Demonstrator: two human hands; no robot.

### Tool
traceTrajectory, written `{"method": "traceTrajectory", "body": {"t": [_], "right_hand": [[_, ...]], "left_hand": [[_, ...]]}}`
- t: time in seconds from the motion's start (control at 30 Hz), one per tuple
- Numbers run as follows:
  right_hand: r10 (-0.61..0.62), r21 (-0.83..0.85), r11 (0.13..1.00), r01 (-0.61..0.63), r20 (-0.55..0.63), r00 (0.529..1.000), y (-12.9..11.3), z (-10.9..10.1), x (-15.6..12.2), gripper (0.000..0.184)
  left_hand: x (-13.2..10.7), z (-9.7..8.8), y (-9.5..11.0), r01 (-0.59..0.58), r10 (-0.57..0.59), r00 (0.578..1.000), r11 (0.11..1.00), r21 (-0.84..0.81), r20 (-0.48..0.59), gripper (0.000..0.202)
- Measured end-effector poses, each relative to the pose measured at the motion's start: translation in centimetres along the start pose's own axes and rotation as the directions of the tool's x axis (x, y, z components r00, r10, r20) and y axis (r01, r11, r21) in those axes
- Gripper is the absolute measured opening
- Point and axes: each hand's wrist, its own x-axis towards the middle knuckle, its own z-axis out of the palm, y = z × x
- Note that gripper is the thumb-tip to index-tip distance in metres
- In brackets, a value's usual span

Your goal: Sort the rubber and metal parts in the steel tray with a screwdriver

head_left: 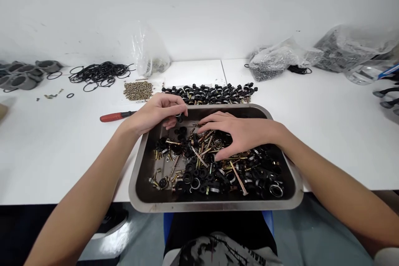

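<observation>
Pinched between the thumb and fingertips of the left hand (pixel 157 113) is a small black ring part (pixel 178 116), held just over the far left corner of the metal tray (pixel 137 174). It is too small to tell which way the part faces or how its axis runs. The right hand (pixel 240 133) lies palm down with fingers spread apart, fingertips resting on the heap of brass bolts and black rings (pixel 212 166) in the middle of the tray; it is closed on nothing that can be seen.

That tray sits at the near edge of the bench (pixel 46 162), overhanging it toward the person's lap. Its long axis runs left to right. The bolts in the heap lie at all angles; one long bolt (pixel 238 178) near the right hand points from the tray's middle toward its near right corner.

Just beyond the tray's far rim a row of assembled black pieces (pixel 215 93) runs left to right. Left of the tray lies a red-handled tool (pixel 116 116), its long axis along the bench, handle toward the left edge. Farther back are a pile of small brass parts (pixel 138 90), a tangle of black O-rings (pixel 99 72) and grey cups (pixel 25 75) at the far left. Clear bags (pixel 277 62) stand along the far right.
</observation>
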Motion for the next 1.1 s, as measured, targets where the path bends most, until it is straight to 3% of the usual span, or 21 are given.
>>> {"method": "traceTrajectory", "body": {"t": [0.2,0.47,0.53,0.6,0.7,0.77,0.93,1.1], "right_hand": [[0.023,-0.003,1.0,-0.023,0.016,1.0,0.2,0.0,0.0,0.082],[0.028,0.005,1.0,-0.028,-0.014,1.0,0.7,0.3,-0.1,0.079],[0.018,0.024,1.0,-0.016,-0.07,0.997,0.6,0.4,-0.1,0.077],[0.01,0.051,0.999,0.001,-0.207,0.978,0.3,0.3,0.1,0.067],[0.016,0.091,0.995,0.029,-0.452,0.892,0.0,0.2,0.4,0.045],[0.029,0.107,0.994,0.034,-0.531,0.847,-0.1,0.1,0.5,0.038],[0.006,0.089,0.995,0.048,-0.533,0.846,0.3,0.1,0.6,0.033],[-0.011,0.078,0.995,0.062,-0.533,0.846,0.4,0.1,0.6,0.032]], "left_hand": [[-0.1,0.1,0.2,-0.022,0.022,1.0,0.999,0.033,0.008,0.024],[-2.0,-1.2,2.4,-0.173,0.241,0.963,0.897,0.407,-0.122,0.015],[-2.0,-1.1,2.3,-0.156,0.211,0.976,0.832,0.532,-0.044,0.013],[-1.7,-0.8,2.0,-0.167,0.175,0.983,0.739,0.653,0.053,0.014],[-1.3,-0.4,1.6,-0.205,0.164,0.978,0.614,0.762,0.13,0.018],[-1.3,-0.3,1.5,-0.19,0.128,0.982,0.573,0.797,0.142,0.021],[-1.7,0.1,1.5,-0.096,-0.048,0.989,0.493,0.865,0.137,0.026],[-1.8,0.7,1.3,-0.066,-0.041,0.995,0.361,0.93,0.087,0.026]]}}
